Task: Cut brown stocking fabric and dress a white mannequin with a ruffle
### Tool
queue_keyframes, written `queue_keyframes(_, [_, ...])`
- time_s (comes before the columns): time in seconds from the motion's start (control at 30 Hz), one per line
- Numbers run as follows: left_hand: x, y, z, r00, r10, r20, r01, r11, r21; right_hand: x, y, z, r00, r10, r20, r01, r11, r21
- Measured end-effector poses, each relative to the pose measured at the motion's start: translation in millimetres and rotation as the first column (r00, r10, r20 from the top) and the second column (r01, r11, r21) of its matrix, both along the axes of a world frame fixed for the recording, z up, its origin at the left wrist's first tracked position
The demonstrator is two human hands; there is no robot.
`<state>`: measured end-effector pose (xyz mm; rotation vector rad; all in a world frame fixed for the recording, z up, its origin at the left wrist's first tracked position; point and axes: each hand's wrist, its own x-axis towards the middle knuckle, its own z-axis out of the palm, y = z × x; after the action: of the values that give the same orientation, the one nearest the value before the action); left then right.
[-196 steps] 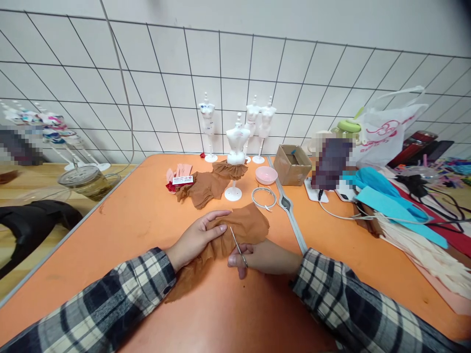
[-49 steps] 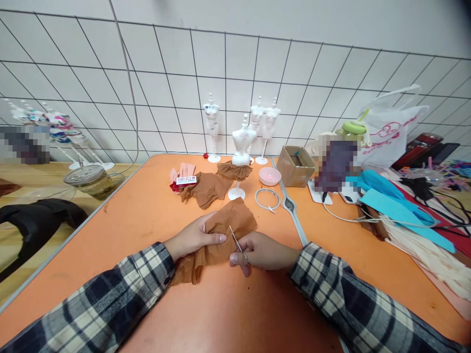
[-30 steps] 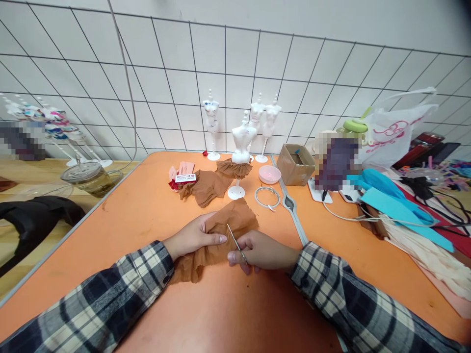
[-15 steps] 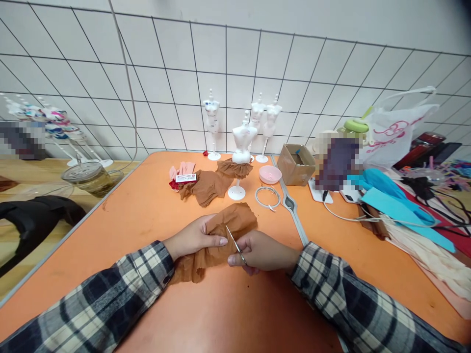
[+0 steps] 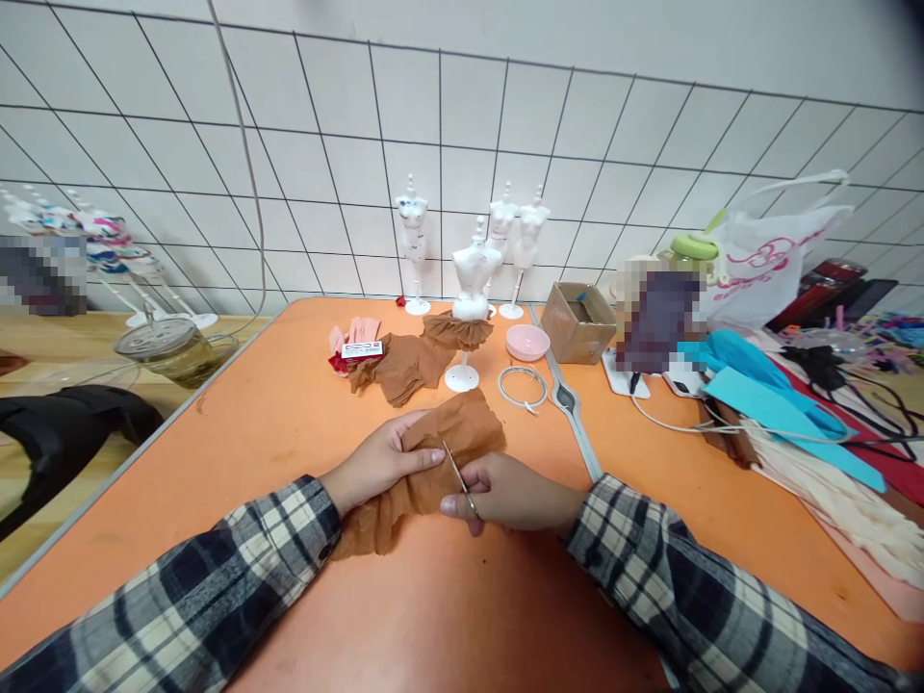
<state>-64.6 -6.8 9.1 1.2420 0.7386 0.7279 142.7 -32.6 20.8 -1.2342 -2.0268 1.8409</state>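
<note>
Thin brown crinkled fabric (image 5: 466, 423) is pinched in my left hand (image 5: 382, 462), thumb on top and fingers underneath. Part of the cloth hangs down to the orange table below that hand. My right hand (image 5: 498, 493) grips a small pair of scissors (image 5: 457, 472) by the handles, thumb at the front. Their metal blades point up and left across the brown fabric, close to my left thumb; whether they are cutting through it I cannot tell. Just beyond stands a white mini mannequin (image 5: 473, 274) wearing a ruffled brown skirt (image 5: 456, 329).
More brown fabric (image 5: 408, 366) lies left of the mannequin beside a small labelled box (image 5: 362, 350). Rightward are a pink bowl (image 5: 526, 342), a ring-shaped roll (image 5: 524, 386), a cardboard box (image 5: 578, 322) and blue cloth (image 5: 786, 395). Other white mannequins (image 5: 413, 236) stand along the tiled wall.
My right hand and the scissors have shifted slightly left against the fabric. The whole view has moved a little. Both hands keep their hold.
</note>
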Motion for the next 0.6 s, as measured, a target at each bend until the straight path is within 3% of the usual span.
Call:
queue_keyframes(0.3, [-2, 1, -3.6, 1.0, -0.01, -0.006, 0.01, 0.999, 0.033, -1, 2, -13.7, 1.0, -0.017, 0.006, 0.017, 1.0, 0.022])
queue_keyframes(0.6, [-4, 2, -4.7, 0.997, -0.075, -0.012, 0.076, 0.996, 0.036, -2, -1, -7.6, 0.999, -0.018, -0.032, 0.018, 1.0, -0.003])
